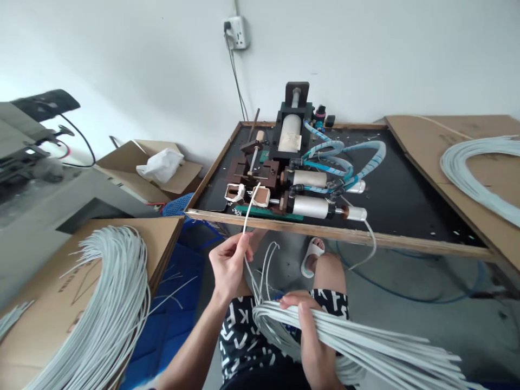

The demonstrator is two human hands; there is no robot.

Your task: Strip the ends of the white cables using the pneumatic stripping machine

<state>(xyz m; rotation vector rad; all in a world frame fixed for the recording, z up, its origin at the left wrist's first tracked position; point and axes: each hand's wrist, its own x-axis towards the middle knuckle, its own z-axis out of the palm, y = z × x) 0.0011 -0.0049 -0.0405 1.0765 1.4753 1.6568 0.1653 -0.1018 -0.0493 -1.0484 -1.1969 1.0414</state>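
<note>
Closest to you, your right hand [314, 338] was wrapped around a thick bundle of pale wires [374, 336] near its bend, thumb on top, above your patterned shorts [244, 330]; the cut ends fanned out toward the lower right. A little farther out, your left hand [231, 265] pinched a single wire [247, 216] between thumb and fingers, closed to the wire's thickness. A second bundle [117, 292] lay on cardboard [164, 230] to your left. The single wire ran over the wooden edge of the bench [365, 238], its tip over a white-edged block [264, 196]; contact there could not be told. Behind stood white cylinders [311, 207] and blue hoses [374, 157]. Farthest, a socket [239, 33] sat on the wall [385, 49].
</note>
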